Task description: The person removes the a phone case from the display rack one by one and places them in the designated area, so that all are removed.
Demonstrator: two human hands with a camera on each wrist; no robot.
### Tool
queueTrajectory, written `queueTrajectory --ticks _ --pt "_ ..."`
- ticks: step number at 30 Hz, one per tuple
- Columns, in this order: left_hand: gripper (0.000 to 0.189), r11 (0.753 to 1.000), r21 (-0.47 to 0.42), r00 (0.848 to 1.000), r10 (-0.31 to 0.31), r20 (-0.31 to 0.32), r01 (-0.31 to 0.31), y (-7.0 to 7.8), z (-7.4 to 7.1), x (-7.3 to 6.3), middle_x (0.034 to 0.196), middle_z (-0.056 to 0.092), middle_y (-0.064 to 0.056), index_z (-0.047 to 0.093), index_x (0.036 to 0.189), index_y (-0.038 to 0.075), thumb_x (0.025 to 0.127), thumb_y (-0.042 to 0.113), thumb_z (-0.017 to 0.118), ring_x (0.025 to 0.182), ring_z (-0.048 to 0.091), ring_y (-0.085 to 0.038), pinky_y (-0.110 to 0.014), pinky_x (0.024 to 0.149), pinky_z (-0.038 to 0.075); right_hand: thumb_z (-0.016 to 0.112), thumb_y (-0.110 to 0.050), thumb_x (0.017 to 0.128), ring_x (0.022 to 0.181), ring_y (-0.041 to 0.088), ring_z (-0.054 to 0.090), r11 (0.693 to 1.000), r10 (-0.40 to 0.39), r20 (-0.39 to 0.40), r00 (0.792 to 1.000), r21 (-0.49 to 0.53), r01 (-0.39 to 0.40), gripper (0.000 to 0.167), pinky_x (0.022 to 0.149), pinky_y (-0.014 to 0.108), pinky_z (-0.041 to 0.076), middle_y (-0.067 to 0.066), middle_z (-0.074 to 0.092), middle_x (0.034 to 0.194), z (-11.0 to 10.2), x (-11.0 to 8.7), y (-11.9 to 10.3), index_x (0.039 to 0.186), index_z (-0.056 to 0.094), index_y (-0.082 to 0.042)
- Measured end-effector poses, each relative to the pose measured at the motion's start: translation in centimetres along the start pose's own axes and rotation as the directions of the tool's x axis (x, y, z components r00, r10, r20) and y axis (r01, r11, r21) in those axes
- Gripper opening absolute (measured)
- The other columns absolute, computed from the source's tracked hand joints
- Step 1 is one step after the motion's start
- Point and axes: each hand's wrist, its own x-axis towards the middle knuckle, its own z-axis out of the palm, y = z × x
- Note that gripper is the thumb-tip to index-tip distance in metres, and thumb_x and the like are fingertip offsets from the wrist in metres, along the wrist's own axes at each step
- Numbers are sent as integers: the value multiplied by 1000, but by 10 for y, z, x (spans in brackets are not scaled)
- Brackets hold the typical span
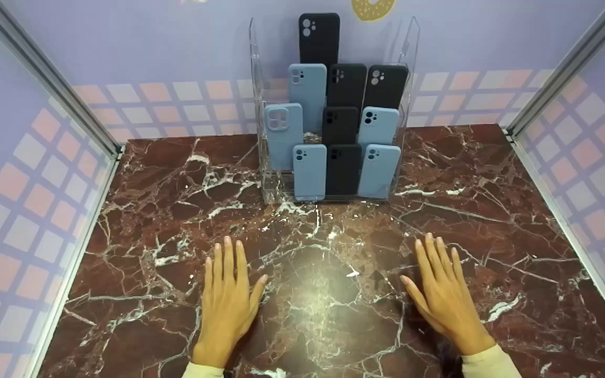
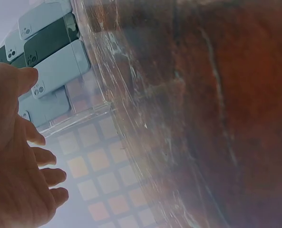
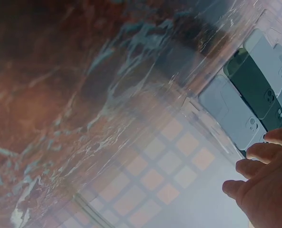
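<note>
Palm down over the marbled table, my left hand (image 1: 226, 302) has straight fingers pointing toward the back and holds nothing. On the other side, my right hand (image 1: 444, 294) lies the same way, thumb apart from the fingers, also holding nothing. Beyond both stands a clear tiered rack (image 1: 276, 194) with several phone cases in rows. The front row has a light blue phone case (image 1: 310, 173), a black phone case (image 1: 343, 170) and another light blue phone case (image 1: 379, 172). At the top back stands a single black phone case (image 1: 319, 44). In the wrist views the fingers overlap the cases, which stand farther off.
The dark red marbled table (image 1: 323, 273) spans the space between two side panels with metal edging. A lilac back wall (image 1: 166, 47) with pink and white squares rises behind the rack. Transparent side walls (image 1: 254, 79) of the rack reach above most cases.
</note>
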Motion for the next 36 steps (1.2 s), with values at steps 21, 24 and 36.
queueTrajectory --ticks 21,24,36 --pt "82 851 -397 926 -240 290 344 -13 -8 41 168 2 -19 9 162 3 105 48 48 152 10 -44 -61 119 13 59 -36 100 148 43 25 992 -17 1 1000 124 17 73 122 53 14 24 25 162 -5 41 10 154 32 6" --pt "79 818 -442 921 -251 299 367 -14 -9 58 168 6 -19 14 162 4 105 45 50 150 16 -46 -63 118 14 65 -30 97 148 42 27 988 -4 2 1000 153 3 74 122 52 15 24 26 162 -7 54 14 153 33 6" --pt "68 756 -472 891 -363 272 452 -18 2 136 154 41 -24 34 156 4 102 37 59 138 44 -44 -54 114 34 74 -16 93 136 40 45 952 99 -74 992 296 -73 66 115 52 34 24 44 151 -4 123 39 148 44 4"
